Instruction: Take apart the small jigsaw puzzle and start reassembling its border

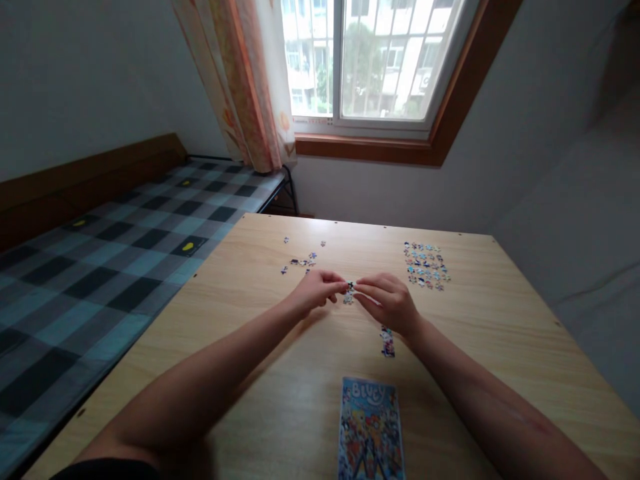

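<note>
Over the middle of the wooden table, my left hand (320,288) pinches a small dark-and-white jigsaw piece (351,286) between thumb and fingers. From the other side my right hand (389,301) meets it, fingertips closed at the piece's right edge. Just below the fingertips shows a paler bit of puzzle (349,299); whether it is joined to the held piece I cannot tell. A short strip of joined puzzle pieces (387,342) lies beneath my right wrist, partly covered by it. Nearest me is a colourful picture sheet (371,427) lettered "Bluey".
Loose pieces (302,262) are scattered beyond my left hand. Rows of several pieces (427,265) lie at the far right of the table (500,347). A bed with a checked cover (125,260) adjoins the table's left side; a window (385,60) and curtain (245,87) are behind.
</note>
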`<state>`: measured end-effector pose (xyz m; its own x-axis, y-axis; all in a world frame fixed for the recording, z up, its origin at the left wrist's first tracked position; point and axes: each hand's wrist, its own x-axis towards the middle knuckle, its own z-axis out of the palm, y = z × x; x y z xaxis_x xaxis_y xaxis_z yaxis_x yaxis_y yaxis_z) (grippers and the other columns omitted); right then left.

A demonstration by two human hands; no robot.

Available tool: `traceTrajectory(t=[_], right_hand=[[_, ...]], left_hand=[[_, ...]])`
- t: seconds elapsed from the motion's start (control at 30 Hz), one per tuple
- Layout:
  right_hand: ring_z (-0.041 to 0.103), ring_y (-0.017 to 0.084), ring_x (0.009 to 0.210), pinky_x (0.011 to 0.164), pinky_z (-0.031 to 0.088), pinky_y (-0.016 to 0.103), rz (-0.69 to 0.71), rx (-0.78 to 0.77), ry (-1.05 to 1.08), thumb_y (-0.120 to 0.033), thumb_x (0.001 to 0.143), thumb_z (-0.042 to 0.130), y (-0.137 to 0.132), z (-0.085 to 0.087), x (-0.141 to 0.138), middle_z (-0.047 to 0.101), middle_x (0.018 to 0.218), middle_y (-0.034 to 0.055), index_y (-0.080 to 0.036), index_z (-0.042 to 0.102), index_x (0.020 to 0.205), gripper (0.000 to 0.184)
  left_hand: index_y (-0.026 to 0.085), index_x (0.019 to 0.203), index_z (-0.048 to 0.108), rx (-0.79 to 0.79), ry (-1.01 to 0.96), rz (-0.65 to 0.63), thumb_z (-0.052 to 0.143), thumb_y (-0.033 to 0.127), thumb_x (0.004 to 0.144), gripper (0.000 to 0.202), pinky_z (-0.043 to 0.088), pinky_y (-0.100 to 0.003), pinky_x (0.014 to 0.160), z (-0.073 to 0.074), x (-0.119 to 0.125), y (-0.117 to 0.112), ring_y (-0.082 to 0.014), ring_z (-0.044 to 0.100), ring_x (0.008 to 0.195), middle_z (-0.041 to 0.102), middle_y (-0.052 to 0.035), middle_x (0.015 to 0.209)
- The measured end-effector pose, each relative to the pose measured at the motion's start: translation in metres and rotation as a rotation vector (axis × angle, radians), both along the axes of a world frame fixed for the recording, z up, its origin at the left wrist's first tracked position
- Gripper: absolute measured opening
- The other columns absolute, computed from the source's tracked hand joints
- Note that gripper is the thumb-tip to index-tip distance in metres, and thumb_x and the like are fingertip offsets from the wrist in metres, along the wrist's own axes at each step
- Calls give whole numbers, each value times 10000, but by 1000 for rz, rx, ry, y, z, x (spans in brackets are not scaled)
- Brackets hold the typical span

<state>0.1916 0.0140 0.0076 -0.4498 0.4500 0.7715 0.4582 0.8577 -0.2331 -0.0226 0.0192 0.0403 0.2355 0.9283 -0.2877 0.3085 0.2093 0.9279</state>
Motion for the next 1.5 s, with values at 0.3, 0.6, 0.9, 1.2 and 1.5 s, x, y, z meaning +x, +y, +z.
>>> traceTrajectory(t=[0.3,0.6,0.9,1.2,1.5], right_hand=[[675,165,816,734,529,322,42,7,-112,-226,940,659,-3,0,-2,758,970,29,-233,750,962,94],[678,173,844,761,533,330,20,-54,-127,-217,964,622,0,-4,1,761,1007,42,-229,760,977,139],[668,158,830,790,512,303,116,-240,-332,-258,979,605,-4,-9,2,763,981,8,-246,756,946,155],[641,162,831,780,485,306,91,-223,-418,-252,982,595,-5,-10,-3,756,952,6,-246,754,925,169],[613,178,834,795,472,322,94,-231,-422,-234,970,607,-6,-6,-6,740,909,32,-233,763,901,170]], left_hand=[[149,712,618,-182,-203,115,792,373,638,292,211,-172,395,-11,13,-10,-61,452,451,609,-5,592],[141,763,674,-124,-117,26,704,361,768,223,263,-202,412,-16,8,-4,-71,449,432,638,-17,625],[258,908,807,846,497,-229,672,267,877,139,497,-290,787,-33,-21,8,-163,644,855,716,-46,996],[330,910,812,918,590,-352,691,362,889,127,471,-296,798,-42,-20,10,-169,613,871,712,-7,968],[328,892,814,905,617,-322,683,350,892,133,468,-301,791,-42,-19,8,-173,608,880,713,-7,977]])
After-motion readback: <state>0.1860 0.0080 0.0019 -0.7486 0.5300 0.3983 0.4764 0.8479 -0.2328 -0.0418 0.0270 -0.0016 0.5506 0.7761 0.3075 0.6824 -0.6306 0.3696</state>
